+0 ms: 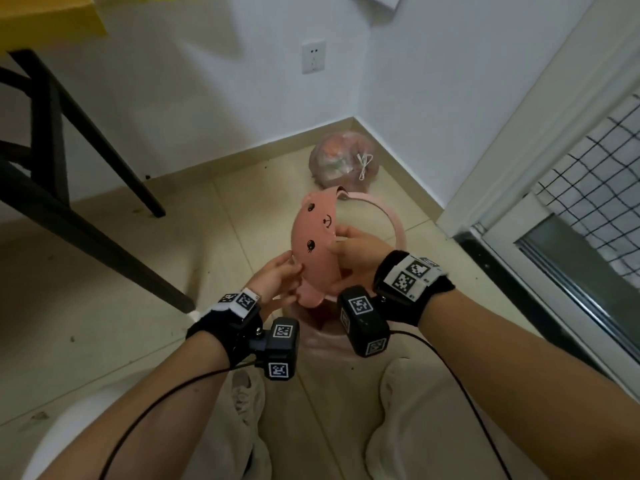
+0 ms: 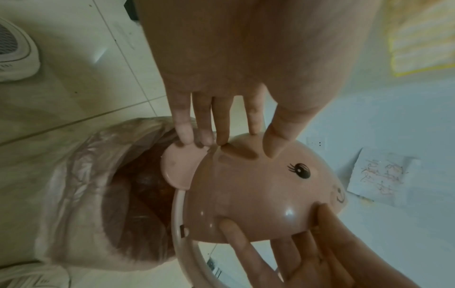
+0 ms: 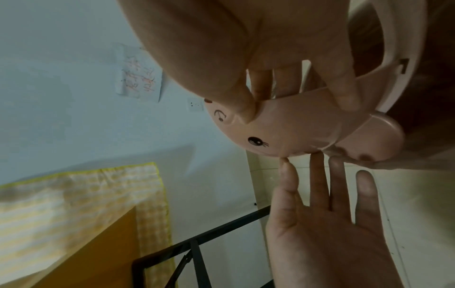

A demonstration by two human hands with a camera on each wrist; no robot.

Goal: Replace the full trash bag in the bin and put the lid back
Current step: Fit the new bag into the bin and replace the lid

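Both hands on the pink lid (image 1: 317,237): left hand (image 1: 277,277) fingertips, right hand (image 1: 353,252) pinch.

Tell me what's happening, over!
Both hands, left hand and right hand, hold pink lid above fresh-lined bin. Full bag sits aside. Nothing blocking.

Paper note (image 2: 384,178) taped to wall: handwritten characters in dark and reddish ink, too blurred to read; seen also from right wrist at 10 o'clock of lid. Lid (image 1: 317,237), pink: printed face only, two lashed eyes and a curved mouth mark, no lettering. Wrist bands and camera housings (image 1: 282,348): square black-and-white coded markers, several per wrist, no legible numbers or words. Wall socket (image 1: 313,56) at 12 o'clock in head view: plain white plate, no readable marking. Sheet of paper (image 1: 379,3) at top edge of head view: no text discernible. No brand names or numerals readable anywhere.
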